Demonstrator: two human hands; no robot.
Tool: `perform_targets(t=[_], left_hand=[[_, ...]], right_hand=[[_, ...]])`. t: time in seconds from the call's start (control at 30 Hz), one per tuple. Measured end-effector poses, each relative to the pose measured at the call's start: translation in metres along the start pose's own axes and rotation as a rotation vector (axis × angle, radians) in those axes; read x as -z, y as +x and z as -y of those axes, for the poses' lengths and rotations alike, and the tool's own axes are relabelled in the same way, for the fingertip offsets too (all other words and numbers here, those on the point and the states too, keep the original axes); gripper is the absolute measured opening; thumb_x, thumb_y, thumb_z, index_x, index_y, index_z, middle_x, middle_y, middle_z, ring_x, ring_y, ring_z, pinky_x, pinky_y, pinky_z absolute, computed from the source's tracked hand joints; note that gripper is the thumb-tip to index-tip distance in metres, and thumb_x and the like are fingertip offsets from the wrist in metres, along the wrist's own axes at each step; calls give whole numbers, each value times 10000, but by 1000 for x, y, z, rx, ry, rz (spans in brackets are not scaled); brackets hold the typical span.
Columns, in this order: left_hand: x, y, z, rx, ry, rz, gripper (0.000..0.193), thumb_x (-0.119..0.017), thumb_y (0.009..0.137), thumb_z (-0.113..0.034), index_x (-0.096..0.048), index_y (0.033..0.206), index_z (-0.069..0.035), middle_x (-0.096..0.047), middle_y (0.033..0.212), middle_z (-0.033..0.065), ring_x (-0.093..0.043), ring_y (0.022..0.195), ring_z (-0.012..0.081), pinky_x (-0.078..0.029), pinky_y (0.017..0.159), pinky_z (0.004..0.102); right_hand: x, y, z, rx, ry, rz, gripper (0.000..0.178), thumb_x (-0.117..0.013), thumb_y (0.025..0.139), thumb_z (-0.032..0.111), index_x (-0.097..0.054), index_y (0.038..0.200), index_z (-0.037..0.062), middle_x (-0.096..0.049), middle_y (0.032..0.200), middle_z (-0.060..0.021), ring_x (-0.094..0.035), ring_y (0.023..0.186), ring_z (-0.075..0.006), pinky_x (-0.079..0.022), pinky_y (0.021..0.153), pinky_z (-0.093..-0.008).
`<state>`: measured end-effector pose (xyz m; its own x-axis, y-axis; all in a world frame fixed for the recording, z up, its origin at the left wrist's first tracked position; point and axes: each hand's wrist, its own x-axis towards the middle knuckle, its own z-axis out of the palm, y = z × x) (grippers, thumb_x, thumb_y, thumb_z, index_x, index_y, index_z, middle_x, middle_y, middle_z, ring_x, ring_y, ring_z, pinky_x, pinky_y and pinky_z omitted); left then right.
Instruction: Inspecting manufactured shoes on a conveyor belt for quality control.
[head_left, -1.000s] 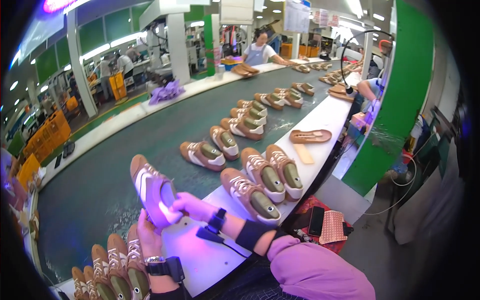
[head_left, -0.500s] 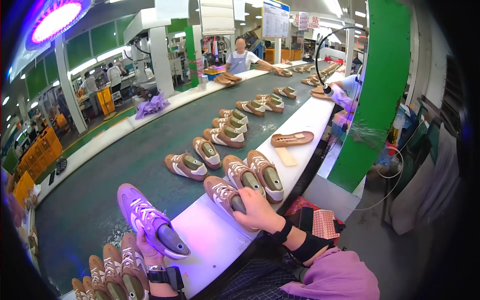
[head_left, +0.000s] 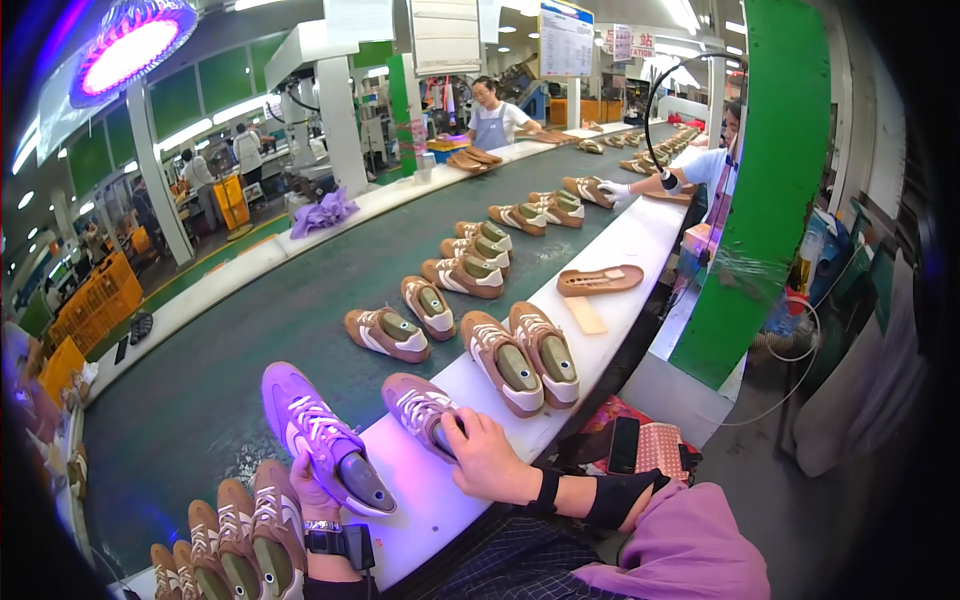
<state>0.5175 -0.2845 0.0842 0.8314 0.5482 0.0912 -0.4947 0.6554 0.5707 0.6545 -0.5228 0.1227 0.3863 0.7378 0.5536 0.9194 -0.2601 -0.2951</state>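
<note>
Lit purple by a lamp, a laced sneaker (head_left: 312, 428) with a green last inside is held by my left hand (head_left: 315, 492) from beneath its near side. My right hand (head_left: 488, 458) grips the heel end of a second brown sneaker (head_left: 411, 404), which sits over the white ledge with its toe toward the belt; its heel is hidden under my fingers. Just right of it, a brown pair (head_left: 502, 360) stands on the ledge. Several more sneakers (head_left: 235, 530) stand in a row left of my left wrist.
Sneakers on lasts (head_left: 465, 277) line the green conveyor belt (head_left: 230, 330). A loose brown sole (head_left: 600, 280) and a cream pad (head_left: 586, 315) lie on the white ledge (head_left: 640, 232). A green pillar (head_left: 770, 200) rises at right. Co-workers stand farther along, one with a gloved hand (head_left: 614, 190).
My right hand has drawn its sneaker leftward, away from the pair on the ledge. A co-worker's gloved hand now reaches to a sneaker on the belt. My left hand still holds its sneaker.
</note>
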Motion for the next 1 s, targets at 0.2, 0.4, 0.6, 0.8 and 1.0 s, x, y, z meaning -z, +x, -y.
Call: perform_targets(t=[0.2,0.4,0.6,0.8,1.0], left_hand=[[7,0,0,-13,9,-16,640,-541,781,-384,-410,1264,15,-524,1185,206,-536,1065,343,-426,947,457],[7,0,1,-56,-14,-13,615,-545,772,-368,-436,1236,21,-544,1156,192,-549,1048,329,-431,941,445],[4,-3,0,-30,3,-79,578,-548,769,-348,-465,1210,15,-567,1130,172,-564,1021,311,-433,939,434],[16,-1,-7,2,-8,-44,604,-568,746,-306,-442,1239,21,-552,1156,167,-544,1066,307,-408,971,435],[-3,-2,-19,-71,-49,-53,622,-577,741,-308,-432,1249,22,-540,1170,185,-537,1078,326,-410,972,447]], right_hand=[[-7,-2,38,14,-223,90,633,-598,651,128,-390,1234,-6,-376,1186,-300,-428,1049,-449,-370,826,-555],[-22,5,35,92,133,166,560,-665,654,263,-457,1107,6,-472,1154,-218,-485,992,-382,-378,838,-529],[-44,59,-20,-439,638,829,562,-679,731,384,-566,1094,-30,-615,1014,-174,-593,919,-254,-454,810,-347],[-39,69,-24,-518,947,938,516,-701,745,320,-583,1108,-27,-637,1016,-113,-607,907,-176,-463,824,-277],[-47,63,-35,-542,1707,761,575,-653,769,182,-427,1252,-36,-568,1139,-116,-565,1030,-202,-427,946,-324]])
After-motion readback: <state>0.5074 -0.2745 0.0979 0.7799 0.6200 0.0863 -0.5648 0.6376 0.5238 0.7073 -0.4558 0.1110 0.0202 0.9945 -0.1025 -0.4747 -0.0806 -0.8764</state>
